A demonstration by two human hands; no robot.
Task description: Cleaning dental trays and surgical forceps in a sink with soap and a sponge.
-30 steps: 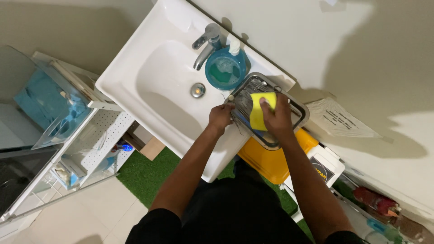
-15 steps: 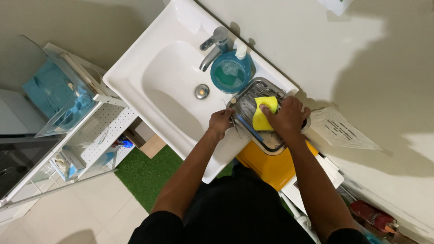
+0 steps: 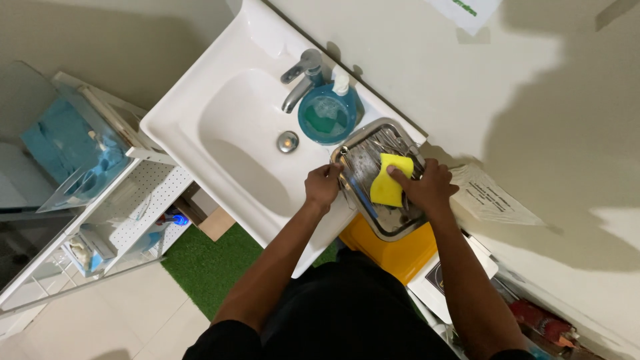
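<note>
Since half a second ago the yellow rectangular sponge has slid a bit nearer along the rectangular stainless steel tray, and my right hand has come with it; the view has swung a touch too, so the sink sits more to the left now.

So, what I'm seeing: the tray rests on the right rim of the white ceramic basin, its long axis running from far-left to near-right, with the near end hanging out past the basin edge over a yellow bin. My left hand is clenched on the tray's left edge, pinning it. The right hand is pressed down flat on the sponge, fingers spread over its right side, holding it against the tray floor about the middle of the tray. There seem to be thin metal bits at the tray's far end, too small to tell what.

The relation that matters, I'd say: the sponge lies along the tray's long axis, just left of the right hand, with bare tray both farther and nearer than it. The left hand is just beside it too, but busy gripping.

Just beyond the tray sits a round teal bowl below the chrome tap.
</note>
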